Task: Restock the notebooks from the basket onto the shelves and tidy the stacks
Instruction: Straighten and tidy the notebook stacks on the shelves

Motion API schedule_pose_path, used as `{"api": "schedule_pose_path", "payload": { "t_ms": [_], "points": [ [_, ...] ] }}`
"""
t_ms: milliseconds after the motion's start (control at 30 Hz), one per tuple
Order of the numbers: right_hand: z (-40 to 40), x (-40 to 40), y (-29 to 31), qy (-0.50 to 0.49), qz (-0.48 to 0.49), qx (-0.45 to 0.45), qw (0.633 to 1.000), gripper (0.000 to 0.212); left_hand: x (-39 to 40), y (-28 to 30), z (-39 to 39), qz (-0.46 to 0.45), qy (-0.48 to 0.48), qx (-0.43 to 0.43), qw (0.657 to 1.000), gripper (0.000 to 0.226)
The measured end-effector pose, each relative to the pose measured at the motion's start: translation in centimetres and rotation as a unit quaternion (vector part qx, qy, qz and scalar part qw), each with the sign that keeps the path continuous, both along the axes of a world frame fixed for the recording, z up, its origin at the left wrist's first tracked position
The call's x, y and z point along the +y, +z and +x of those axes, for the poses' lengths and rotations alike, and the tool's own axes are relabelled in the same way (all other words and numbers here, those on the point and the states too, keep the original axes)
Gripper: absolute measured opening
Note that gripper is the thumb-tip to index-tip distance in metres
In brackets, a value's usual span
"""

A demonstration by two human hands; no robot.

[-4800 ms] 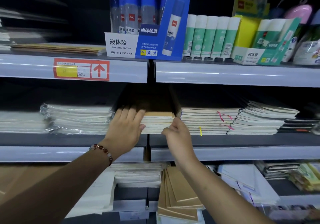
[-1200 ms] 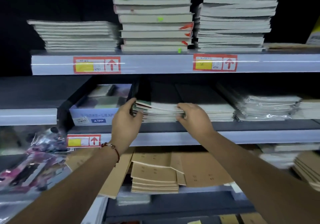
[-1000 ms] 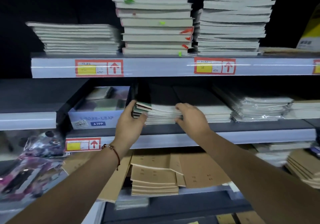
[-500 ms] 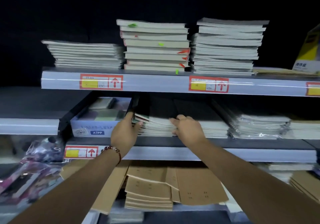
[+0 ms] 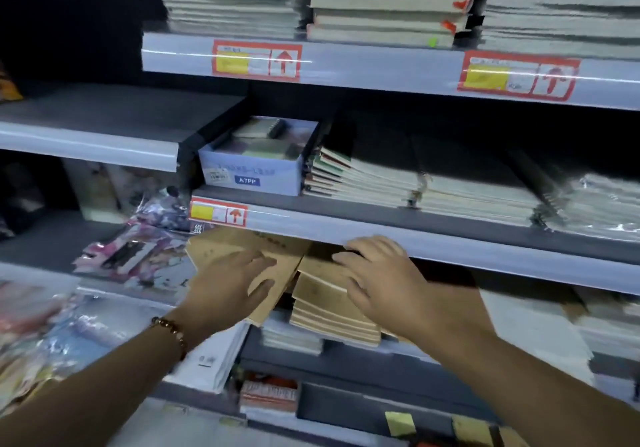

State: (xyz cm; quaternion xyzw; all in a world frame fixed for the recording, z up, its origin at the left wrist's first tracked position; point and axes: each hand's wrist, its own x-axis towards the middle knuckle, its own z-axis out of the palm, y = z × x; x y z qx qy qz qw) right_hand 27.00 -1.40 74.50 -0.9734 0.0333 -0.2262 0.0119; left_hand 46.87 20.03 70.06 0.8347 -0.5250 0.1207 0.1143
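Both hands flat on brown notebooks (image 5: 322, 294): left hand (image 5: 230, 289), right hand (image 5: 384, 282).

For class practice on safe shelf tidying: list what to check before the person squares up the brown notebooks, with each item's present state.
1. Left hand rests flat on the tilted brown notebook: ok.
2. Right hand on the brown stack: ok.
3. Stack edges aligned: not ok, fanned out.
4. Tilted notebook within the shelf edge: not ok, it overhangs.
5. Space behind the stack: cannot tell.
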Motion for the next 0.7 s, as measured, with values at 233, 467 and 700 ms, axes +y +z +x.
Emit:
{"api": "schedule_pose_path", "payload": {
  "t_ms": [233,467,700],
  "points": [
    [5.2,5.0,-6.6,-0.028,0.074,0.123,0.989,0.037,5.9,-6.7,7.2,0.172,0.072,0.008,0.982,0.075],
    [14.7,10.2,-12.1,-0.04,0.025,0.269,0.962,0.086,5.9,-9.5,15.1,0.228,-0.045,-0.066,0.97,0.08],
    [17.5,13.2,-15.8,-0.13,0.03,0.29,0.948,0.086,6.0,-9.7,19.4,0.182,-0.126,-0.017,0.975,0.091]
  ]
}}
